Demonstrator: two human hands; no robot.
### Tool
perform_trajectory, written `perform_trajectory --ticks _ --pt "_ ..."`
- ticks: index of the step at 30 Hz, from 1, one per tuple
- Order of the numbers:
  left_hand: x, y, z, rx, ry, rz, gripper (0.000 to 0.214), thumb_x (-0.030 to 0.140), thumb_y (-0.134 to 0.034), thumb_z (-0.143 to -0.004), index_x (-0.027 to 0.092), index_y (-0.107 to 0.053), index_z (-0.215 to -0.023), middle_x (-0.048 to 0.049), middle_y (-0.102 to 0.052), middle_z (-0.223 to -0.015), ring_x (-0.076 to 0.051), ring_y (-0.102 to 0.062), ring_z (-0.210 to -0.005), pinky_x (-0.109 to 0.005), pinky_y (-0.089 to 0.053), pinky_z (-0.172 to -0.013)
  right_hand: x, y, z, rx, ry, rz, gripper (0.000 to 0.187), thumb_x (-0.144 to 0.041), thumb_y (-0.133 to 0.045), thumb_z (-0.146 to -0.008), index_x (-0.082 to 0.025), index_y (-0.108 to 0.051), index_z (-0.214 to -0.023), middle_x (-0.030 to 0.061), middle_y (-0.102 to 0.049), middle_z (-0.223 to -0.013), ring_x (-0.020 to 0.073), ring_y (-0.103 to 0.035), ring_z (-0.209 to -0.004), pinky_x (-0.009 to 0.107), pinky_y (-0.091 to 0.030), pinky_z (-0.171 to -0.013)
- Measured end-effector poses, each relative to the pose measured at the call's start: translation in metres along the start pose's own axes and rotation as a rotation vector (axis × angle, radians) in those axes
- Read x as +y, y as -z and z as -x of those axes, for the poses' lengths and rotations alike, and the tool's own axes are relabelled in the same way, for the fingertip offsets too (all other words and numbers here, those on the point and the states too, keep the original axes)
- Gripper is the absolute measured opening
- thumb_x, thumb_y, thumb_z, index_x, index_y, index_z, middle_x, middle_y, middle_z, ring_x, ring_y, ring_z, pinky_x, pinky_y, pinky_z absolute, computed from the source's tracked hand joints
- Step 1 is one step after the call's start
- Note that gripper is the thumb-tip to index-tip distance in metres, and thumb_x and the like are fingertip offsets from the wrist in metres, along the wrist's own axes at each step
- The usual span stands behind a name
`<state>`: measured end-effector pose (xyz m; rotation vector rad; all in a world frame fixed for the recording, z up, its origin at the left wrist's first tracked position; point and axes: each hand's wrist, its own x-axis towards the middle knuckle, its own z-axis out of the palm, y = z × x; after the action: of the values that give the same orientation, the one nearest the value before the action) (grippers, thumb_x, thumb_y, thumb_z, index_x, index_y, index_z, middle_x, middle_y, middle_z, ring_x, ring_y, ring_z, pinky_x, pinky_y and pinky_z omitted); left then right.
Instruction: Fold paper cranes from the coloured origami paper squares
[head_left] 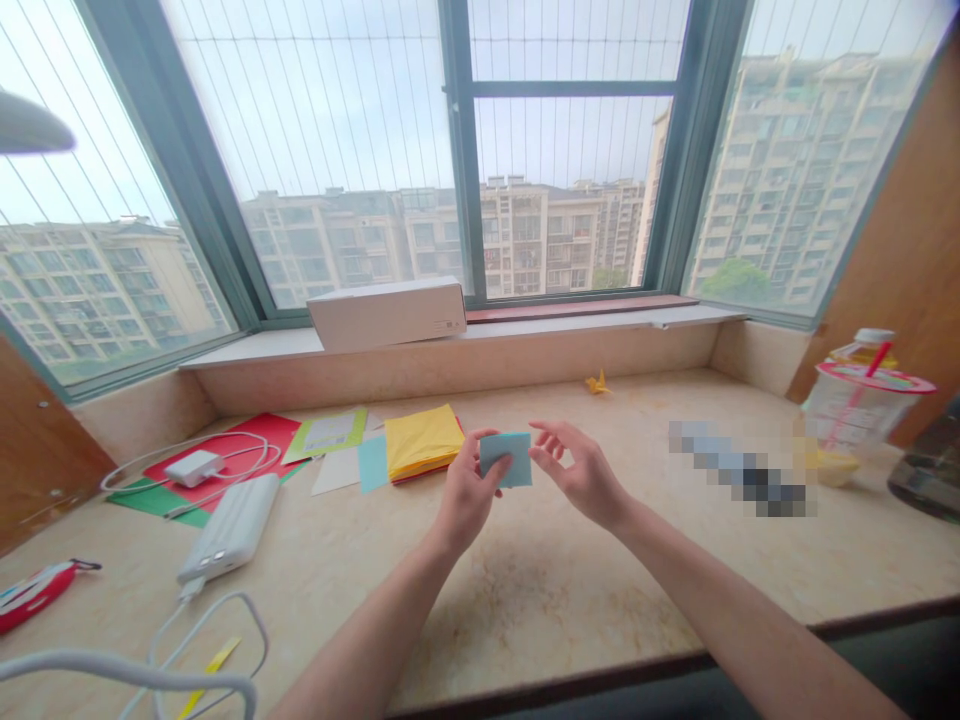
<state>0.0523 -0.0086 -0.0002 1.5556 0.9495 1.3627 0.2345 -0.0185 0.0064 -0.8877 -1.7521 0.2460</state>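
Note:
My left hand (pixel 463 492) pinches a small folded light-blue paper (pixel 505 456), held up above the marble counter (pixel 525 590). Its thumb lies on the paper's lower left part. My right hand (pixel 579 472) is at the paper's right edge with its fingers spread and curved, fingertips touching or almost touching the edge. A stack of coloured paper sheets with a yellow one on top (pixel 422 441) lies just left of and behind my left hand. A small yellow origami crane (pixel 598 382) sits farther back near the wall.
Red and green sheets with a white charger (pixel 193 467) and a white power bank (pixel 230 527) with cables lie at the left. A white box (pixel 387 312) rests on the window sill. A lidded cup with a red straw (pixel 856 407) stands at the right.

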Motion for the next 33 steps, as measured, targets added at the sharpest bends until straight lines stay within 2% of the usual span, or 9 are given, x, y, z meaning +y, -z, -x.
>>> perform_trajectory --ticks 3,7,10,14,17,22,28,33 --pt "-0.001 -0.002 0.002 -0.032 0.000 -0.015 0.048 0.036 -0.068 -0.079 0.022 -0.049 -0.121 0.0005 -0.063 -0.082 -0.012 -0.059 -0.061 -0.019 -0.047 -0.047 0.000 0.000 0.000 -0.007 0.009 0.033 0.023 -0.030 -0.060 -0.090 -0.021 -0.066 -0.111 0.0058 -0.063 -0.092 0.0160 -0.060 -0.072 0.031 -0.052 -0.067" --pt "0.001 -0.002 0.001 -0.021 0.003 -0.006 0.061 0.037 -0.068 -0.079 0.023 -0.040 -0.132 0.0014 -0.063 -0.080 -0.011 -0.057 -0.058 -0.017 -0.045 -0.044 0.000 0.000 0.001 0.006 0.055 0.049 0.017 -0.027 -0.059 -0.091 -0.021 -0.070 -0.103 0.0057 -0.060 -0.093 0.0153 -0.059 -0.072 0.031 -0.053 -0.070" --pt "0.003 0.001 0.000 -0.007 0.000 0.010 0.061 0.039 -0.067 -0.081 0.022 -0.039 -0.132 0.0023 -0.062 -0.077 -0.009 -0.052 -0.051 -0.017 -0.041 -0.040 0.002 -0.001 0.003 -0.025 0.093 0.063 0.023 -0.024 -0.056 -0.092 -0.023 -0.069 -0.111 0.0071 -0.060 -0.100 0.0182 -0.062 -0.084 0.034 -0.054 -0.078" --pt "0.006 0.004 0.000 0.000 0.020 -0.004 0.051 0.043 -0.064 -0.084 0.020 -0.049 -0.127 0.0027 -0.060 -0.073 -0.006 -0.045 -0.045 -0.016 -0.038 -0.039 0.005 -0.001 0.004 -0.115 0.142 0.046 0.034 -0.018 -0.048 -0.095 -0.025 -0.063 -0.123 0.0094 -0.059 -0.110 0.0207 -0.063 -0.098 0.035 -0.054 -0.085" --pt "0.007 0.005 -0.002 0.017 0.058 0.006 0.053 0.045 -0.064 -0.084 0.021 -0.053 -0.130 0.0018 -0.060 -0.076 -0.005 -0.044 -0.046 -0.016 -0.037 -0.040 0.007 -0.001 0.005 -0.169 0.174 0.016 0.036 -0.013 -0.046 -0.093 -0.025 -0.064 -0.122 0.0097 -0.060 -0.112 0.0197 -0.063 -0.098 0.035 -0.054 -0.086" --pt "0.006 0.008 -0.005 0.031 0.130 0.066 0.065 0.047 -0.071 -0.077 0.018 -0.055 -0.133 -0.0003 -0.061 -0.078 -0.008 -0.051 -0.053 -0.017 -0.038 -0.044 0.006 0.001 0.006 -0.190 0.179 -0.014 0.037 -0.010 -0.048 -0.091 -0.024 -0.066 -0.119 0.0095 -0.062 -0.110 0.0192 -0.063 -0.098 0.034 -0.054 -0.085" --pt "0.010 0.006 -0.002 -0.096 0.214 0.089 0.056 0.039 -0.077 -0.072 0.014 -0.065 -0.121 -0.0007 -0.064 -0.072 -0.008 -0.049 -0.052 -0.018 -0.033 -0.046 0.001 0.003 0.004 -0.271 0.214 -0.080 0.027 -0.016 -0.053 -0.092 -0.024 -0.069 -0.113 0.0069 -0.066 -0.096 0.0177 -0.063 -0.089 0.031 -0.053 -0.080" --pt "0.009 0.008 -0.004 -0.079 0.321 0.105 0.057 0.040 -0.078 -0.070 0.015 -0.064 -0.119 0.0003 -0.062 -0.070 -0.007 -0.049 -0.049 -0.017 -0.031 -0.044 0.002 0.004 0.002 -0.337 0.189 -0.079 0.017 -0.025 -0.058 -0.092 -0.023 -0.071 -0.103 0.0056 -0.068 -0.093 0.0169 -0.063 -0.083 0.030 -0.052 -0.078"
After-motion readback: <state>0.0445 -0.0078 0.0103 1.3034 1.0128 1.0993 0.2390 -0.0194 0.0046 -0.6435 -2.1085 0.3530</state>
